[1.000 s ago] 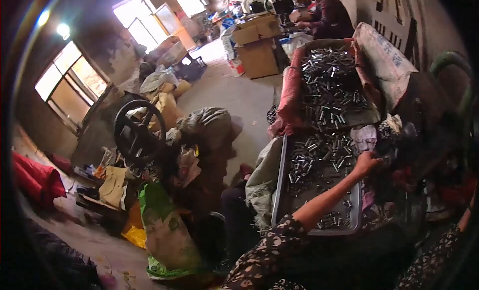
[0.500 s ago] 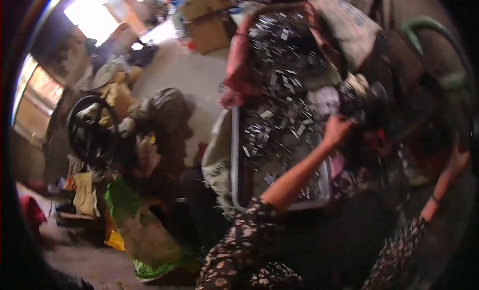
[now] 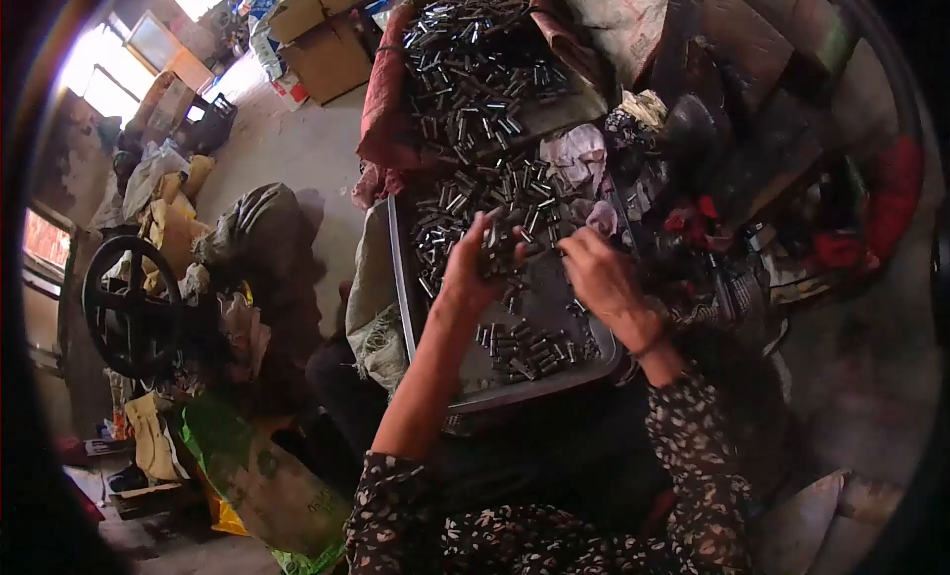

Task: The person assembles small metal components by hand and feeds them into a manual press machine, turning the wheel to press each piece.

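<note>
A grey tray (image 3: 400, 278) holds many small metal cylinders (image 3: 529, 349), some heaped at the back and a smaller group near the front edge. Over the tray's middle, my left hand (image 3: 477, 263) is raised with its fingers apart and curved around several metal pieces. To its right, my right hand (image 3: 599, 278) hangs palm down over the tray, fingers bent and close together; what its fingertips hold, if anything, is too small to tell. Behind the tray, a larger heap of cylinders (image 3: 475, 70) lies in a container lined with red cloth (image 3: 384, 120).
A black handwheel (image 3: 131, 303) stands at the left, near a stuffed sack (image 3: 259, 229). Cardboard boxes (image 3: 325, 60) are at the back. Dark machinery (image 3: 762, 169) and rags (image 3: 579, 157) lie to the right. A green bag (image 3: 262, 476) stands at the lower left.
The view has swung right and down. My left hand has left the rags at the tray's right side and is over the tray. My right hand has come in from the far right beside it.
</note>
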`<action>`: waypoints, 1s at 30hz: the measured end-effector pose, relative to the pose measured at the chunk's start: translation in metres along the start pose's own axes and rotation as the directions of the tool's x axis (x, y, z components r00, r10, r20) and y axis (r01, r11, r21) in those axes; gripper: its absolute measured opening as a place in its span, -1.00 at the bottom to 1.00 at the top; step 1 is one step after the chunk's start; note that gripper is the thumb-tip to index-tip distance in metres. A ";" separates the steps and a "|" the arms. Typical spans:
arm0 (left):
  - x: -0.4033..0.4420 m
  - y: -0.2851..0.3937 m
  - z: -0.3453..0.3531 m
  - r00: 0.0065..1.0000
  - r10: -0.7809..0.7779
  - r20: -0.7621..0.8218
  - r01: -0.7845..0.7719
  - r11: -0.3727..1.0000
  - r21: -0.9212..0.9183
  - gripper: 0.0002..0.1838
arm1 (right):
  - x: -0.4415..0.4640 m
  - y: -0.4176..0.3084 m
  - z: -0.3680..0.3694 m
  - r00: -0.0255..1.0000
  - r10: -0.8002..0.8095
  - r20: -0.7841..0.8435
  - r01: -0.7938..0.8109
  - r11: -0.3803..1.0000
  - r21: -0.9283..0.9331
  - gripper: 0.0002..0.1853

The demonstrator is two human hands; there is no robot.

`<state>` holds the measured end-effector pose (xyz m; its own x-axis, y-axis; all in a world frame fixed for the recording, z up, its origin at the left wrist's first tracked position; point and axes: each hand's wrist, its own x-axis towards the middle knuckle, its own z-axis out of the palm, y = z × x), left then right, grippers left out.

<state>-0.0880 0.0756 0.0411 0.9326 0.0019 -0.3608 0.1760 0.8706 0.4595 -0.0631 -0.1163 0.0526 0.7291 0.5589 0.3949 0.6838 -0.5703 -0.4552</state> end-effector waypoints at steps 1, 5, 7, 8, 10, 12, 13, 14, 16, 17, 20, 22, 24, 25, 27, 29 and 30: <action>-0.007 0.007 -0.010 1.000 0.000 0.000 0.000 1.000 -0.001 -0.68 | 0.004 0.004 0.019 1.000 0.000 0.001 0.000 1.000 -0.001 -0.85; -0.033 0.025 -0.029 0.998 -0.059 -0.001 0.058 0.987 -0.149 -0.69 | 0.021 0.004 0.064 0.992 -0.095 0.085 0.110 0.975 -0.195 -0.89; -0.039 0.027 -0.032 0.996 -0.084 -0.002 0.082 0.983 -0.162 -0.70 | 0.023 0.003 0.067 0.987 -0.118 0.110 0.145 0.948 -0.282 -0.90; -0.039 0.027 -0.035 0.998 -0.065 0.015 0.066 0.993 -0.102 -0.70 | 0.023 0.003 0.067 0.983 -0.108 0.147 0.150 0.938 -0.313 -0.90; -0.040 0.027 -0.033 0.998 -0.047 0.034 0.049 0.998 -0.043 -0.71 | 0.022 0.003 0.067 0.978 -0.096 0.183 0.156 0.926 -0.345 -0.90; -0.040 0.022 -0.027 0.999 -0.041 0.025 0.039 0.996 0.081 -0.72 | 0.018 0.007 0.056 0.996 0.039 0.079 -0.034 0.997 -0.065 -0.86; -0.038 0.018 -0.024 0.999 -0.045 0.026 0.043 0.996 0.079 -0.72 | 0.015 0.009 0.048 0.996 0.043 0.081 -0.037 0.997 -0.068 -0.86; -0.035 0.015 -0.021 0.999 -0.032 0.003 0.029 0.943 0.331 -0.72 | 0.010 0.011 0.040 0.988 0.152 -0.003 -0.150 0.979 0.139 -0.82; -0.025 0.006 -0.012 0.999 -0.008 -0.034 0.030 0.712 0.701 -0.73 | 0.004 0.012 0.016 0.945 0.324 -0.036 -0.273 0.848 0.455 -0.72; -0.020 0.000 -0.009 0.999 -0.011 -0.033 0.031 0.709 0.705 -0.73 | 0.000 0.015 0.010 0.944 0.327 -0.040 -0.274 0.846 0.457 -0.72; -0.013 -0.017 0.011 0.999 0.047 0.010 -0.035 0.574 0.818 -0.76 | -0.010 0.023 0.002 0.858 0.395 0.327 -0.424 0.186 0.886 -0.68; -0.019 -0.018 0.028 1.000 -0.017 0.009 0.001 0.508 0.862 -0.76 | -0.011 0.021 0.002 0.853 0.407 0.325 -0.427 0.189 0.884 -0.68; -0.019 -0.024 0.032 0.992 -0.043 0.115 -0.087 0.414 0.906 -0.75 | -0.013 0.022 0.005 0.849 0.416 0.327 -0.433 0.192 0.881 -0.68; -0.019 -0.024 0.032 0.993 -0.042 0.113 -0.086 0.410 0.908 -0.75 | -0.013 0.024 0.008 0.863 0.395 0.314 -0.442 0.293 0.848 -0.69; -0.022 -0.022 0.035 0.994 -0.065 0.092 -0.070 0.284 0.956 -0.74 | -0.012 0.023 0.011 0.878 0.370 0.303 -0.442 0.388 0.809 -0.70; -0.023 -0.019 0.037 0.994 -0.081 0.072 -0.051 0.241 0.969 -0.74 | -0.012 0.019 0.010 0.888 0.356 0.292 -0.426 0.392 0.816 -0.71; -0.023 -0.017 0.037 0.994 -0.097 0.056 -0.035 0.203 0.979 -0.73 | -0.011 0.017 0.010 0.888 0.356 0.291 -0.425 0.389 0.817 -0.71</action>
<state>-0.1012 0.0426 0.0713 0.9274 -0.1097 -0.3577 0.3111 -0.3052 0.9001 -0.0599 -0.1260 0.0326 0.8825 0.4683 -0.0441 -0.0671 0.0326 -0.9972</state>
